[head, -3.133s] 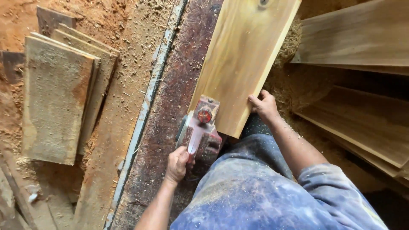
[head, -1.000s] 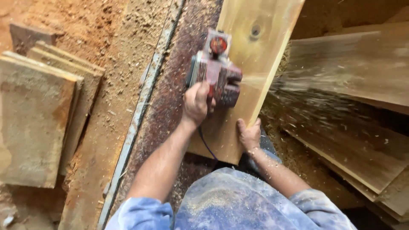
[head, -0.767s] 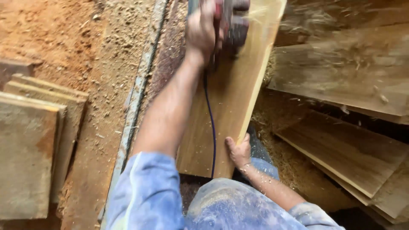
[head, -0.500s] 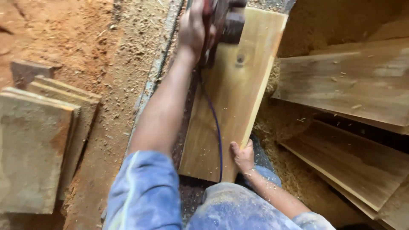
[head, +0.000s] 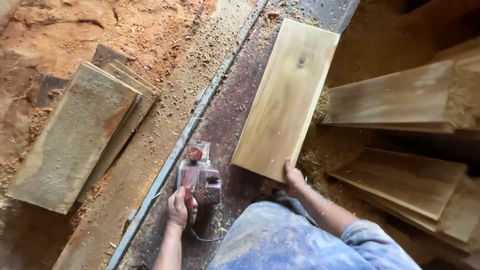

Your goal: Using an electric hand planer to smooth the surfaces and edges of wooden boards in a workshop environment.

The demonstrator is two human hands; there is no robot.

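Note:
A pale, freshly planed wooden board lies lengthwise on a dark, sawdust-strewn work surface. My right hand rests on the board's near right corner. My left hand grips the handle of a red electric planer, which sits on the dark surface to the left of the board, off the wood. Its cord loops toward my lap.
A metal rail runs diagonally along the surface's left edge. A stack of rough grey boards lies on the dirt at left. More planks and sawdust heaps lie at right. My dusty blue trousers fill the bottom.
My left hand has drawn the planer back from the far end of the board and set it down on the dark surface beside it. The right hand stays at the near corner.

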